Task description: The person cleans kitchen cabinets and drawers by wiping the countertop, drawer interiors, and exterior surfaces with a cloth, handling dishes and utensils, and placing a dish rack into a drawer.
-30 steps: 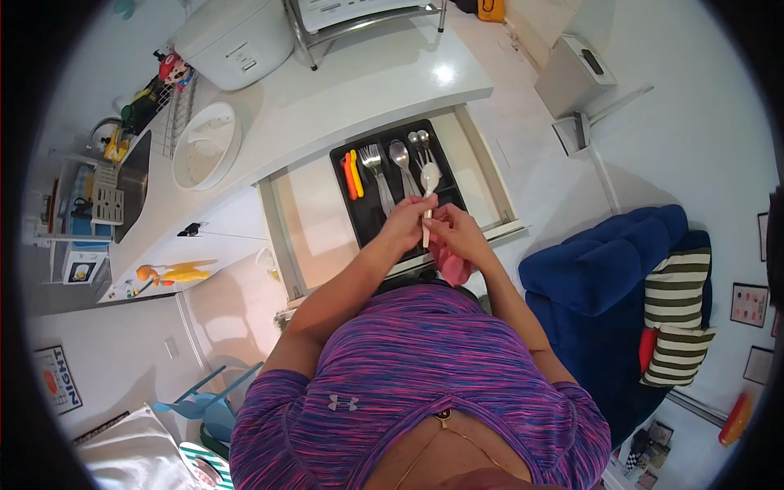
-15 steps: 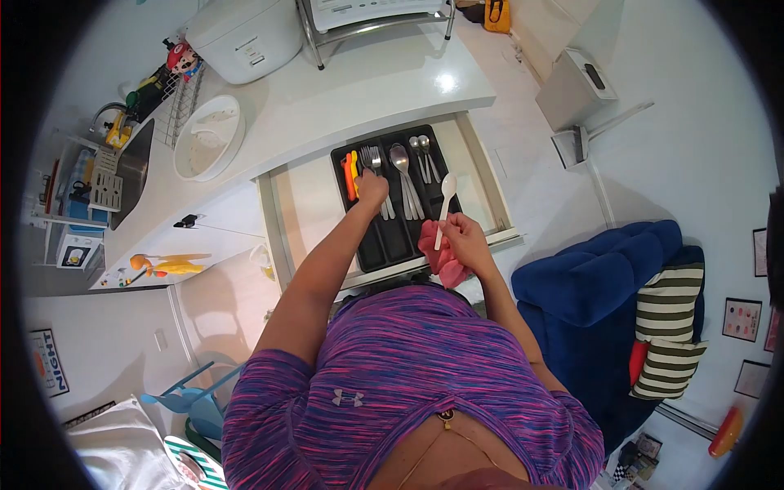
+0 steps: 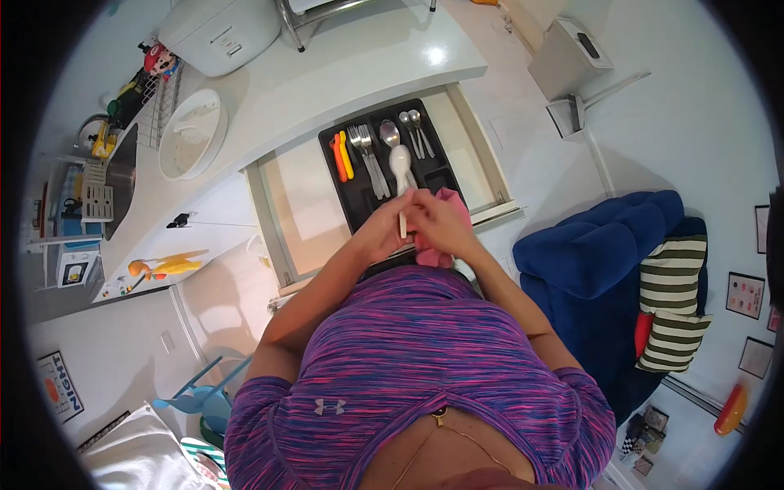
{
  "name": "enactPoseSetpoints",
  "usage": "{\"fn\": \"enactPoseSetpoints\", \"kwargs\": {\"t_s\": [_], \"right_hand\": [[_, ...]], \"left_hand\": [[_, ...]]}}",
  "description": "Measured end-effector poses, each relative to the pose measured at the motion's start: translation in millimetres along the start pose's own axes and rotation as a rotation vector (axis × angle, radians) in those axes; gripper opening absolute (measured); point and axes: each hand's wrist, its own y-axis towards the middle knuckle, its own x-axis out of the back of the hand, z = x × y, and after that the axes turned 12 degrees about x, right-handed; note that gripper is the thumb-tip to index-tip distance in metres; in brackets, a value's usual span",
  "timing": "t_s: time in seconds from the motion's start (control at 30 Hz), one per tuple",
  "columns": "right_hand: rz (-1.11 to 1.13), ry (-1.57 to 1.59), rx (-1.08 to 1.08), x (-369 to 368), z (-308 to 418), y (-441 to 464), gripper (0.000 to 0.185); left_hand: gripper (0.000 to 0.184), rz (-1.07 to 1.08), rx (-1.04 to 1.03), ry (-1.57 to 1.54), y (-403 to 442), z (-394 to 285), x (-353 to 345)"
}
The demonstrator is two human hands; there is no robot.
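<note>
A white spoon (image 3: pixel 399 161) points bowl-up over the cutlery tray, its handle running down between my two hands. My left hand (image 3: pixel 382 225) is closed at the handle, fingertips meeting those of the other hand. My right hand (image 3: pixel 442 224) grips the handle too, with a pink cloth (image 3: pixel 453 204) bunched beneath it and partly hidden. Below the hands lies the black cutlery tray (image 3: pixel 352 211). It holds orange and yellow-handled utensils (image 3: pixel 341 157), forks (image 3: pixel 369 159), a large metal spoon (image 3: pixel 389 133) and small spoons (image 3: pixel 414 133).
The tray sits in an open drawer (image 3: pixel 287 214) under a white countertop (image 3: pixel 359 73). On the counter are a white tub (image 3: pixel 192 135) and a white appliance (image 3: pixel 219 37). A blue sofa (image 3: pixel 592 253) stands to the right; a sink (image 3: pixel 122 175) is at left.
My left hand has left the forks and come back to meet my right hand at the white spoon. The spoon and pink cloth have shifted left, and the view has tilted slightly.
</note>
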Motion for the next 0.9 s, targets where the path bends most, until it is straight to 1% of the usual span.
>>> {"fn": "enactPoseSetpoints", "kwargs": {"t_s": [0.03,0.1,0.13,0.2,0.23,0.27,0.3,0.33,0.37,0.4,0.43,0.47,0.53,0.67,0.73,0.77,0.8,0.9], "right_hand": [[0.006,-0.003,-0.001,-9,-4,1,0.019],[0.080,-0.041,0.190,-24,-20,2,0.020],[0.091,-0.048,0.193,-22,-22,4,0.020],[0.089,-0.142,0.034,-15,-26,10,0.019],[0.034,-0.274,0.102,-12,-34,19,0.021],[0.041,-0.272,0.107,-12,-44,30,0.021],[0.043,-0.489,0.107,-12,-54,43,0.022],[0.040,-0.707,0.109,-12,-64,57,0.023],[0.037,-0.706,0.119,-16,-76,71,0.023],[0.111,-0.767,0.039,-23,-89,86,0.026],[0.187,-0.828,-0.041,-29,-98,98,0.029],[0.188,-0.827,-0.030,-36,-104,106,0.029],[0.174,-0.910,-0.126,-46,-110,119,0.031],[0.196,-0.888,-0.167,-48,-111,138,0.033],[0.120,-0.823,-0.134,-44,-109,142,0.034],[0.102,-0.835,-0.129,-45,-106,141,0.028],[0.110,-0.835,-0.124,-46,-102,139,0.028],[-0.031,-0.780,-0.058,-41,-86,123,0.023]], "left_hand": [[0.044,0.001,-0.003,-0.006,2,4,8],[0.040,-0.124,-0.135,-0.130,5,12,34],[0.040,-0.122,-0.145,-0.138,0,12,43],[0.036,-0.375,-0.399,-0.247,-16,13,61],[0.035,-0.431,-0.486,-0.243,-29,12,66],[0.033,-0.488,-0.570,-0.233,-44,10,70],[0.034,-0.513,-0.617,-0.249,-56,11,73],[0.034,-0.516,-0.624,-0.246,-67,13,76],[0.034,-0.591,-0.655,-0.208,-76,16,79],[0.034,-0.667,-0.686,-0.171,-84,20,80],[0.033,-0.689,-0.700,-0.171,-90,24,80],[0.033,-0.693,-0.710,-0.171,-94,29,80],[0.031,-0.740,-0.691,-0.172,-101,39,80],[0.029,-0.816,-0.701,-0.183,-106,59,83],[0.029,-0.851,-0.700,-0.197,-107,63,85],[0.029,-0.853,-0.701,-0.183,-110,62,85],[0.030,-0.854,-0.701,-0.165,-113,61,85],[0.031,-0.869,-0.720,-0.148,-121,55,87]]}}
